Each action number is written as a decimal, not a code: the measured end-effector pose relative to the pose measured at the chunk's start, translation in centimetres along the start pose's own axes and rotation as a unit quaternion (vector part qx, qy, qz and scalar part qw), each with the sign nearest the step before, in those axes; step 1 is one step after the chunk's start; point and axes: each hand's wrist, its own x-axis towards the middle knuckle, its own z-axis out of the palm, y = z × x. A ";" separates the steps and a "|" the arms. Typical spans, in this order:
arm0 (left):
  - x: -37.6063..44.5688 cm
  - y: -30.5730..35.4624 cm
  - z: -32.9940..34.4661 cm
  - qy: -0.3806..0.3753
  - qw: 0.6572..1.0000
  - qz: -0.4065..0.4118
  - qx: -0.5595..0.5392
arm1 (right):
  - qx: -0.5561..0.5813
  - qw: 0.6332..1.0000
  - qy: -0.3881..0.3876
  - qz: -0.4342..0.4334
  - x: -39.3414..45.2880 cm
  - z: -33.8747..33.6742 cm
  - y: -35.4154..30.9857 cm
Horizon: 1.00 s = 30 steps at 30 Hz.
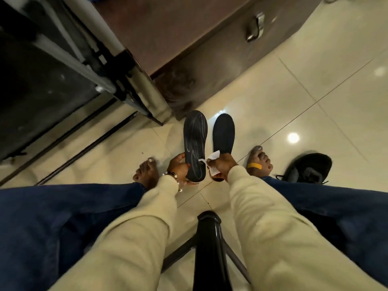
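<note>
Above the floor (294, 91), between left foot (146, 173) and right foot (260, 160): left insole (195, 143), dark, heel gripped by left hand (178, 166); right insole (223, 133) just beside it, heel gripped by right hand (222, 164) together with white paper (214, 156). Black shoe (308, 166) near right foot.

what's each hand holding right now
Left hand: grips the marked insole.
Right hand: grips the plain insole and a white paper scrap.
</note>
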 end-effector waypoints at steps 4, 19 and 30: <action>-7.2 3.6 0.4 -0.041 0.999 0.014 0.001 | 0.017 0.998 0.038 -0.044 -6.0 -2.9 -4.1; -24.8 14.9 -0.2 -0.099 0.970 0.218 0.028 | 0.139 0.888 0.181 -0.398 -23.8 -8.3 -18.9; -20.1 22.2 -3.4 0.064 0.913 0.399 0.062 | 0.013 0.840 0.148 -0.522 -23.1 -6.0 -22.1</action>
